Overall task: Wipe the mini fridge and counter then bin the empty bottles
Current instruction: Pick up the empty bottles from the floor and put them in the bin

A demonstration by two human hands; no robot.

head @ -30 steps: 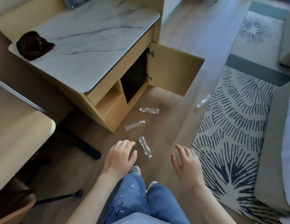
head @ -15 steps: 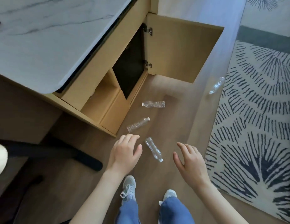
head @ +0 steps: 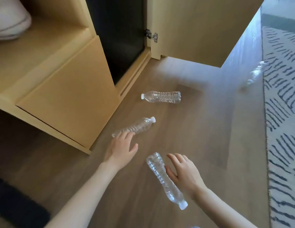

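Observation:
Several clear empty plastic bottles lie on the wooden floor. My left hand (head: 121, 148) is open, its fingertips touching the base of the middle bottle (head: 138, 125). My right hand (head: 183, 172) is open, palm right beside the nearest bottle (head: 163, 176), whose white cap points toward me. A third bottle (head: 161, 96) lies farther off in front of the cabinet. A fourth bottle (head: 255, 73), blurred, rests at the rug's edge. The dark mini fridge (head: 120, 33) sits inside the wooden cabinet, behind the open door (head: 193, 28).
The cabinet's lower drawer block (head: 69, 99) stands just left of my left hand. A patterned rug (head: 281, 112) covers the floor on the right. A dark chair base (head: 16, 209) shows at the bottom left. A white object (head: 10, 22) sits on the cabinet shelf.
The view has dropped much closer to the floor. Both hands have reached down: the left now touches the middle bottle, the right has come up against the nearest one.

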